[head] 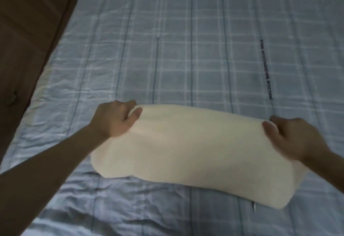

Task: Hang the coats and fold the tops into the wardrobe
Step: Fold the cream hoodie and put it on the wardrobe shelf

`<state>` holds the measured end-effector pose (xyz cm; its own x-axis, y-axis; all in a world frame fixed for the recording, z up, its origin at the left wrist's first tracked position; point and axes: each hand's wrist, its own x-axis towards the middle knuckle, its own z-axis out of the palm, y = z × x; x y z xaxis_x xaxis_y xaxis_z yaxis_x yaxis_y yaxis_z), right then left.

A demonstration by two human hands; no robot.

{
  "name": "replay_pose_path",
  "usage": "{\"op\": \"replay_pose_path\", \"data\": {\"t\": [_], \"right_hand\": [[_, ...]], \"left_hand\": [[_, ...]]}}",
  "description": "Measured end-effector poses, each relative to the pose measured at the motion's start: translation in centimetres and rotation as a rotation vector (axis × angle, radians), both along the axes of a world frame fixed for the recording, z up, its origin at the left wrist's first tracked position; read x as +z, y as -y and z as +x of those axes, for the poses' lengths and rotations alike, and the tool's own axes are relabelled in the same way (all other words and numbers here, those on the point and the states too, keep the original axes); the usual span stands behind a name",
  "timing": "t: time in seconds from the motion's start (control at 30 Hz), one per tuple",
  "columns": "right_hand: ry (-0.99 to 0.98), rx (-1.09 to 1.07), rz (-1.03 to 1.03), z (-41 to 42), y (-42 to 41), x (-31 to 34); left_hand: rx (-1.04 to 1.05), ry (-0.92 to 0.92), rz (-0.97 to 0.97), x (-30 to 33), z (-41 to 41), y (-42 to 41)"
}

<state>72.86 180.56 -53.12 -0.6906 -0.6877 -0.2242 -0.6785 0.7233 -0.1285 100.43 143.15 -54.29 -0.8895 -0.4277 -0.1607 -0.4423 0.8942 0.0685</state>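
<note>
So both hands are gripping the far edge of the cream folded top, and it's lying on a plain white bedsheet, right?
Not quite: the sheet is not plain white. The head view shows the left hand and right hand gripping the far edge of the cream folded top, which lies on a blue checked bedsheet.

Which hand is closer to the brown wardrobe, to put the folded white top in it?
Left, probably. The left hand grips the cream top's end nearest the brown wardrobe beside the bed. The right hand holds the far end.
</note>
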Motion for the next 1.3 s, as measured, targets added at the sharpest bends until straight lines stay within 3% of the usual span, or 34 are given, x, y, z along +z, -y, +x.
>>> {"op": "replay_pose_path", "data": {"t": [0.17,0.23,0.27,0.33,0.37,0.43,0.53,0.6,0.7,0.83,1.0,1.17,1.3], "right_hand": [[0.086,0.064,0.383,-1.9,3.5,-1.6],[-0.024,0.03,0.462,-2.1,4.1,-0.8],[-0.108,0.008,0.394,-1.8,4.1,-0.6],[-0.195,-0.054,0.031,1.1,5.1,0.0],[-0.193,-0.081,-0.134,3.3,6.2,0.6],[-0.101,-0.174,-0.265,8.0,8.2,0.9],[0.032,-0.389,-0.151,12.7,9.5,-2.2],[0.023,-0.381,-0.004,13.9,9.4,-5.2],[-0.005,-0.382,0.055,13.0,10.0,-6.6],[-0.05,-0.384,-0.035,13.8,10.7,-4.4],[-0.019,-0.225,-0.141,14.9,11.9,-3.4],[-0.121,-0.229,-0.048,11.6,8.0,-3.0],[-0.019,-0.292,0.08,9.9,4.6,-4.8]], "left_hand": [[0.116,0.264,0.039,-2.7,-2.6,-0.5],[0.082,0.187,-0.06,-2.0,-2.6,-0.6],[0.069,0.053,-0.08,-1.4,-2.7,-1.1],[0.016,-0.229,0.02,0.2,-3.1,-4.2],[-0.052,-0.297,0.08,1.1,-3.5,-6.4],[-0.179,-0.316,0.116,1.2,-4.1,-10.3],[-0.059,-0.17,0.131,-2.5,-4.3,-12.9],[-0.019,-0.086,0.102,-5.1,-4.2,-13.3],[-0.043,-0.032,0.06,-6.3,-4.7,-13.1],[-0.037,-0.062,0.061,-3.2,-5.3,-13.5],[-0.092,-0.25,0.037,-0.3,-5.2,-14.9],[-0.066,-0.059,0.052,-4.0,-4.9,-15.3],[-0.06,-0.042,0.058,-5.4,-5.6,-15.1]]}}
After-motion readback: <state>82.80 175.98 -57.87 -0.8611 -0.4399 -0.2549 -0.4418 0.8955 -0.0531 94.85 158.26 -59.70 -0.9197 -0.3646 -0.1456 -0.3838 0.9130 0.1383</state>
